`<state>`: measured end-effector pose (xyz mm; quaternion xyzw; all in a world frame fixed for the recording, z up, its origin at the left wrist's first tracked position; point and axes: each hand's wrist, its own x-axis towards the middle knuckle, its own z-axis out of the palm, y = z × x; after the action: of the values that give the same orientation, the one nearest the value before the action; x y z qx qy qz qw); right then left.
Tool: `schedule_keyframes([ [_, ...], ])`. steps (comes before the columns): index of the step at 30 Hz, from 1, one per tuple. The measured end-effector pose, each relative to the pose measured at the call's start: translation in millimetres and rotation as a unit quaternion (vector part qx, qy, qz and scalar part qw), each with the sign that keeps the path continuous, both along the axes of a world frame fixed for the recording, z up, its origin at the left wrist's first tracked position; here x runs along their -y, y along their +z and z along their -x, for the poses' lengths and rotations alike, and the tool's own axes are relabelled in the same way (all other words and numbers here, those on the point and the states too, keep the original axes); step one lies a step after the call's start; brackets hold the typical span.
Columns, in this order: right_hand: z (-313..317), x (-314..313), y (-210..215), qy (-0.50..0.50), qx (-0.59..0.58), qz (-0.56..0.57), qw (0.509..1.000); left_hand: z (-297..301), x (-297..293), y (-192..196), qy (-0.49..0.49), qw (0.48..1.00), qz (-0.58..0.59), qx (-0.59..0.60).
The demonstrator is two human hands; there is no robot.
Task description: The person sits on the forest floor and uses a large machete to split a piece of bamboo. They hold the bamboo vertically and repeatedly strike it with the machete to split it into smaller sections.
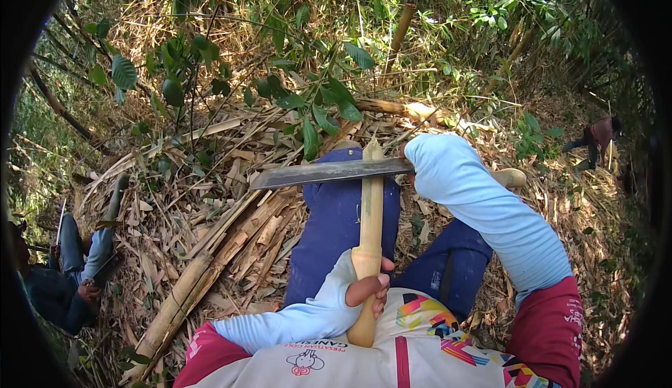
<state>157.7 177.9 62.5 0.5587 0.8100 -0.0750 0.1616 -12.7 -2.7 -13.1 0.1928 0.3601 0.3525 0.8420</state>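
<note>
The right hand (414,171) is hidden behind its own pale blue sleeve (483,206), so its grip on the blade (329,172) cannot be seen. The bamboo stick (369,241) ends hidden against the shirt (392,360). Two distant people (600,139) are too small to make out.

A pale yellow bamboo stick (369,241) stands nearly upright in the middle of the view, running from near the person's chest away over the blue-trousered legs. Its near part is round and whole; its far end is narrower and looks split or shaved flat. A long machete blade (329,172), dull grey metal with a darker edge, lies crosswise on the stick's far end, touching it, its squared tip pointing left and slightly nearer.
</note>
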Motion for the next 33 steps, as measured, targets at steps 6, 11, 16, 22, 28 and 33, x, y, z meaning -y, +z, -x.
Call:
schedule_keyframes([
  [6, 2.4, -8.9, -6.2, -0.017, 0.016, 0.035, 0.999, -1.6, 0.0, -2.0, 0.004, 1.0, -0.003, -0.001],
  [11, 3.8, 8.9, 8.8, 0.017, 0.008, 0.022, 1.0, -0.8, -0.4, -1.8, -0.001, 1.0, -0.003, -0.006],
  [16, 0.5, -9.6, -3.3, 0.008, -0.012, -0.005, 1.0, -1.0, 0.6, -3.6, -0.003, 1.0, -0.002, -0.008],
  [22, -2.5, -12.6, -16.8, 0.014, -0.01, -0.024, 1.0, -2.9, -1.6, -0.6, 0.004, 1.0, 0.01, -0.009],
  [28, -4.2, 1.6, -2.1, 0.021, -0.023, -0.001, 1.0, -0.9, 0.4, -2.6, -0.001, 1.0, 0.0, -0.012],
  [33, -4.5, -3.9, -6.2, 0.025, -0.005, -0.011, 1.0, -1.4, -0.2, -4.9, -0.005, 1.0, -0.005, 0.003],
])
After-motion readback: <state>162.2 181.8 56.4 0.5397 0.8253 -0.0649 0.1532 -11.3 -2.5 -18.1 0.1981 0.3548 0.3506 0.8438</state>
